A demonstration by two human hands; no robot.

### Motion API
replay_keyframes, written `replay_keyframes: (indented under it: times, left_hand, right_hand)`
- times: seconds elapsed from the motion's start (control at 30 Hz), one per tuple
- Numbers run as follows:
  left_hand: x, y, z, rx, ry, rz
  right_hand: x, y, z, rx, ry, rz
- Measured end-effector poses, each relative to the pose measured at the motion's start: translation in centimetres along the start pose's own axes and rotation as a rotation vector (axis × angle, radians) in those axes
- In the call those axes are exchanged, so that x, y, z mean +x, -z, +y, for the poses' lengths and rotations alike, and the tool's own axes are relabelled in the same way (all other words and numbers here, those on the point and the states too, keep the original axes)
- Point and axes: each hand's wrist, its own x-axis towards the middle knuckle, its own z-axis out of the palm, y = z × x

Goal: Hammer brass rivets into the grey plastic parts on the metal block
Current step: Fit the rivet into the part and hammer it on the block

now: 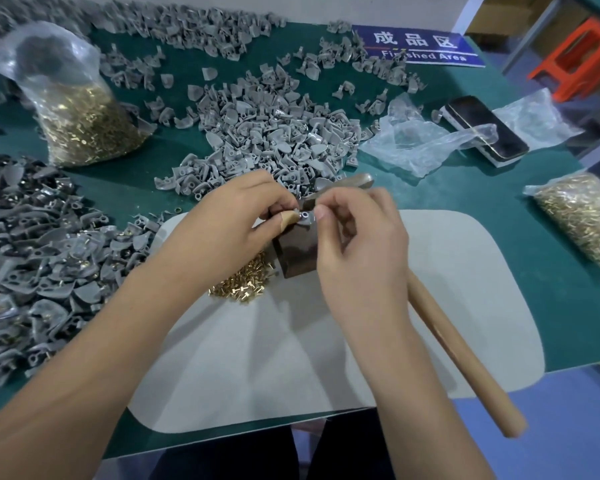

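A dark metal block (pixel 297 251) stands on a white mat (pixel 447 271). On top of the block lies a grey plastic part (pixel 307 216), pinched by my left hand (pixel 236 216), whose thumb tip is taped. My right hand (pixel 364 244) is closed beside the part, thumb and forefinger pressed together at its hole; no rivet shows between them. A wooden-handled hammer (pixel 465 355) runs through that hand, head behind the block, handle sticking out past the table edge. Loose brass rivets (pixel 243 282) lie left of the block.
Grey parts are heaped behind the block (pixel 274 133); riveted ones are piled at the left (pixel 32 254). Bags of rivets stand at back left (pixel 84 123) and right (pixel 582 216). A phone (pixel 485 129), crumpled plastic (pixel 413 140) and a blue sign (pixel 416 46) lie at the back.
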Motion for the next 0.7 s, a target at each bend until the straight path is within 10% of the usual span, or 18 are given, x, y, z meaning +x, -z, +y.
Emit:
replay_keyframes:
  times: [0.7]
  left_hand:
    - [0.0,-0.3,-0.5,-0.038,-0.021,0.043]
  right_hand:
    - [1.9,-0.3,0.1,-0.226,-0.071,-0.213]
